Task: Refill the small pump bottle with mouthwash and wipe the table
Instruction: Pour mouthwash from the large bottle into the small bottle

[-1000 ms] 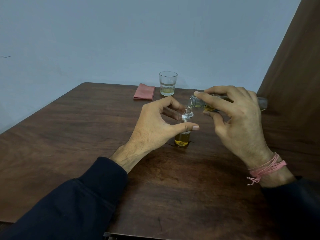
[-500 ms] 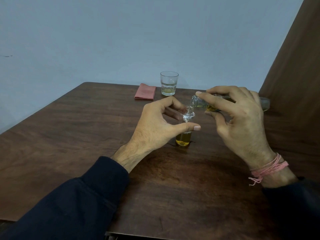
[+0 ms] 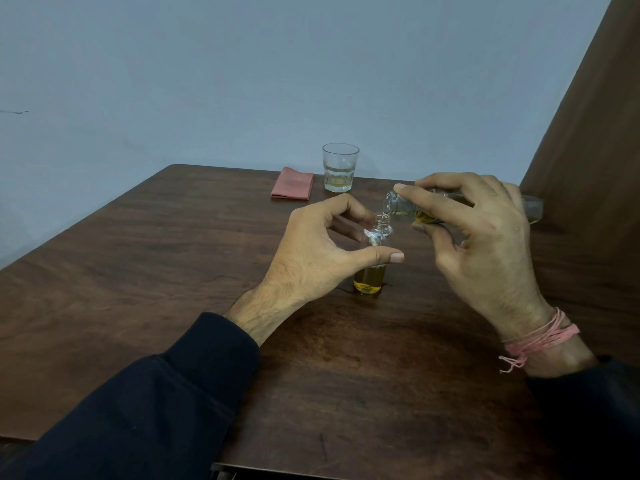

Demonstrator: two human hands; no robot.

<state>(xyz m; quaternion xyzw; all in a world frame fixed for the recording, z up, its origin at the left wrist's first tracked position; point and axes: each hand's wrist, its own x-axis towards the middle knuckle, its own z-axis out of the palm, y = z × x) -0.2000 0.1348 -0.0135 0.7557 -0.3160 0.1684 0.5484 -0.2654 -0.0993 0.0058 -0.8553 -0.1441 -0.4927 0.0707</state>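
Observation:
A small clear bottle (image 3: 370,280) stands upright on the brown table (image 3: 173,271), its pump top off, with yellow mouthwash in its lower part. My left hand (image 3: 322,251) steadies it between thumb and fingers. My right hand (image 3: 481,237) holds a larger clear mouthwash bottle (image 3: 403,206) tipped nearly level, its mouth just above the small bottle's neck. A thin stream runs down into the small bottle. A small wet patch shows on the table around the small bottle's base.
A folded pink cloth (image 3: 292,183) lies at the table's far edge. Beside it on the right stands a glass tumbler (image 3: 340,168) with a little pale liquid. A brown panel (image 3: 595,150) rises along the right side; a blue wall is behind.
Both hands and both bottles hold nearly the same pose. The pouring goes on with no clear shift.

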